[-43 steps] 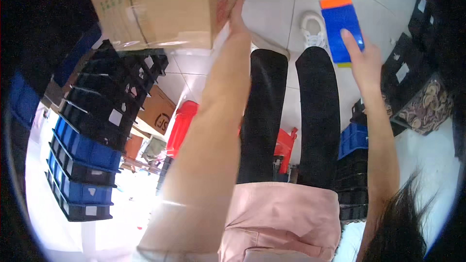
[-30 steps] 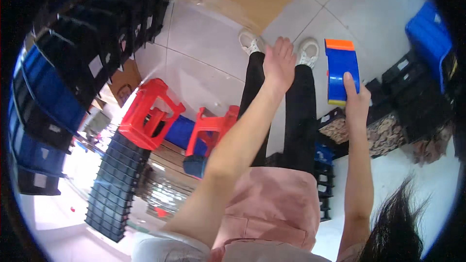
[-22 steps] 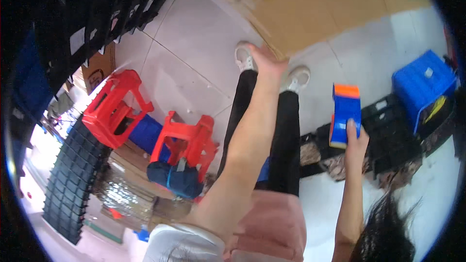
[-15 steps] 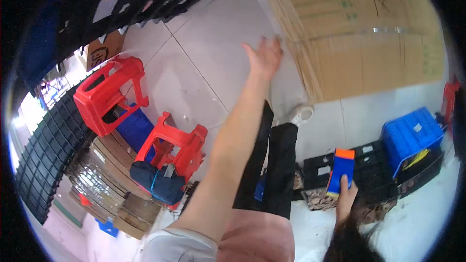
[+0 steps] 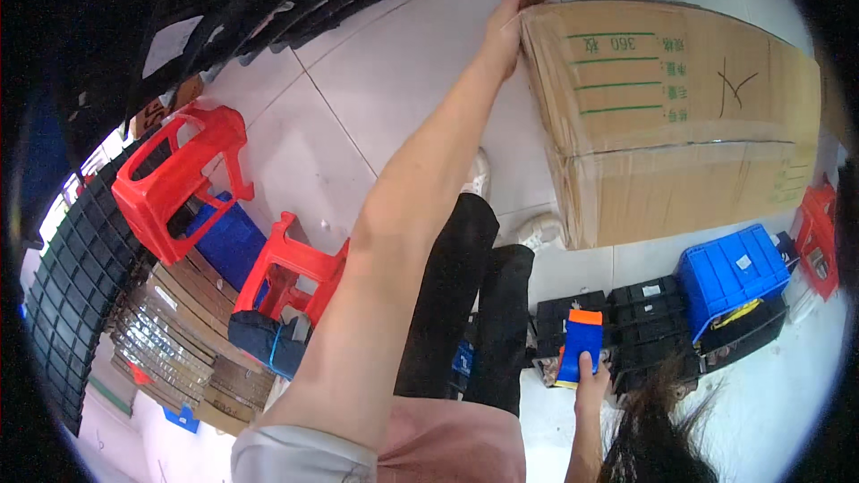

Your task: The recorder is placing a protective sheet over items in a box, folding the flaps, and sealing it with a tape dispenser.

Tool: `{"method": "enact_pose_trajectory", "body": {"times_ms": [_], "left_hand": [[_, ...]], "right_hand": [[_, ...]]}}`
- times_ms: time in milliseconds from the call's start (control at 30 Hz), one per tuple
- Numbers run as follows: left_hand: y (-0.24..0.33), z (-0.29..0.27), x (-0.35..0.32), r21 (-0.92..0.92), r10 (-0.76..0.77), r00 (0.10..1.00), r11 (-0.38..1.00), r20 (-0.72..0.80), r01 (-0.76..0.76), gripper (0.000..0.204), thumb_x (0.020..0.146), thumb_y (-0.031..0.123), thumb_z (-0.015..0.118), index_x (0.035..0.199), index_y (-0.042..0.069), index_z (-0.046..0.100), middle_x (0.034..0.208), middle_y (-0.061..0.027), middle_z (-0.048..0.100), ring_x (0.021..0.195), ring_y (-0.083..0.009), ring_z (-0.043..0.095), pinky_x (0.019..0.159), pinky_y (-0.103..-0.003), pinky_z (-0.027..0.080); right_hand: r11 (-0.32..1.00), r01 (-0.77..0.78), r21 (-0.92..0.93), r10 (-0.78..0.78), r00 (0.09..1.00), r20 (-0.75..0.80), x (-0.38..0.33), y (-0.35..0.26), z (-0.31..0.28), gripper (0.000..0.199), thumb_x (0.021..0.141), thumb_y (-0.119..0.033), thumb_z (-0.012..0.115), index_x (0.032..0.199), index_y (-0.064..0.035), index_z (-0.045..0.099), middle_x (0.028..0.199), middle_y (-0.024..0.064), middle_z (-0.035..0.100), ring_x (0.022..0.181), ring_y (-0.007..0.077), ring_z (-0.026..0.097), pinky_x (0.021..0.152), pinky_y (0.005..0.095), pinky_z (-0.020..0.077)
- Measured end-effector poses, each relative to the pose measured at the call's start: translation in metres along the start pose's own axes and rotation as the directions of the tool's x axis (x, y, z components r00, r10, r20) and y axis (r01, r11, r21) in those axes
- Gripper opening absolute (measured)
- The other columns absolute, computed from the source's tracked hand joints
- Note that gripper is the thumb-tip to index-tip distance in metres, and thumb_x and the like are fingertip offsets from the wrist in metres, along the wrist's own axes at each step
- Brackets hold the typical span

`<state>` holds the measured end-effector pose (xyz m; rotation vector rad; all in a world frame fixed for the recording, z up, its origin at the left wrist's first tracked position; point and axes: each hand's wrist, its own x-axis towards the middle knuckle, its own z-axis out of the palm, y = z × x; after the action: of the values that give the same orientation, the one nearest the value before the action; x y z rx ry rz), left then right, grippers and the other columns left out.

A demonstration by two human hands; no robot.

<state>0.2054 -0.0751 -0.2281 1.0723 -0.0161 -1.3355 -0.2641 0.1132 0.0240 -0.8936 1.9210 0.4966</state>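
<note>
A large taped cardboard box [image 5: 662, 116] with green print and a hand-drawn mark takes up the far right. My left hand [image 5: 508, 31], at the end of an outstretched arm, grips its far left corner with fingers over the edge. Lower right, my right hand [image 5: 591, 383] holds a blue block-like tool [image 5: 583, 347] with an orange end and a yellow edge; its exact kind is unclear. The thumb lies along the tool's face, while the other fingers are mostly hidden behind it.
Black crates [image 5: 651, 317] and a blue crate [image 5: 734, 268] stand at the right, near a red stool [image 5: 816, 237]. Leftward are two red stools, one upper [image 5: 165, 188] and one lower [image 5: 286, 268], flattened cardboard [image 5: 192, 304] and black racking [image 5: 76, 268]. A shoe [image 5: 540, 231] is close to the box.
My left hand has gone from spread in the air to gripping the box's far left corner. The box sits nearer to me. My right hand keeps its hold on the blue tool.
</note>
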Motion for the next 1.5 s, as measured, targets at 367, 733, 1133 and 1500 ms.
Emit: {"method": "enact_pose_trajectory", "body": {"times_ms": [367,733,1133,1500], "left_hand": [[0.069,0.032,-0.09,0.766,0.648,0.645,0.626,-0.406,-0.147,0.046,0.096,0.022,0.032,0.13,-0.009,0.035,0.136,-0.0261,0.036,0.127,-0.0342,0.035,0.107,-0.04,0.025],[0.008,0.064,-0.079,0.14,0.166,0.918,0.983,-0.361,-0.123,0.064,0.094,0.043,0.032,0.137,-0.005,0.026,0.144,-0.0213,0.025,0.134,-0.0312,0.021,0.109,-0.038,0.017],[-0.063,0.085,-0.162,0.022,0.152,0.798,0.985,-0.584,-0.172,0.068,0.096,0.049,0.023,0.142,0.001,0.013,0.149,-0.0175,0.01,0.139,-0.0274,0.006,0.112,-0.037,0.009],[-0.168,0.049,-0.215,-0.046,-0.108,0.51,0.99,-0.853,0.133,0.068,0.095,0.05,0.021,0.142,0.001,0.015,0.148,-0.0147,0.014,0.137,-0.0249,0.012,0.111,-0.034,0.01]], "right_hand": [[0.97,-0.017,0.241,0.003,0.998,0.056,-0.034,-0.052,-0.021,0.034,0.088,-0.031,0.058,0.092,0.0025,0.063,0.078,0.0025,0.061,0.068,0.0083,0.053,0.064,0.0241,0.0441],[0.992,0.003,0.127,-0.005,1.0,0.012,-0.02,-0.021,-0.032,0.034,0.088,-0.031,0.058,0.087,0.0026,0.062,0.077,0.0012,0.06,0.065,0.0071,0.05,0.061,0.0229,0.0416],[0.999,-0.015,0.043,0.013,0.998,0.065,-0.019,-0.017,-0.048,0.037,0.088,-0.032,0.058,0.094,0.0044,0.06,0.083,0.0031,0.061,0.071,0.0087,0.052,0.066,0.0243,0.0431],[1.0,-0.007,0.025,0.006,1.0,0.029,-0.013,0.029,-0.067,0.036,0.089,-0.032,0.057,0.091,0.0036,0.061,0.08,0.0031,0.06,0.069,0.0084,0.052,0.063,0.0242,0.0429]]}}
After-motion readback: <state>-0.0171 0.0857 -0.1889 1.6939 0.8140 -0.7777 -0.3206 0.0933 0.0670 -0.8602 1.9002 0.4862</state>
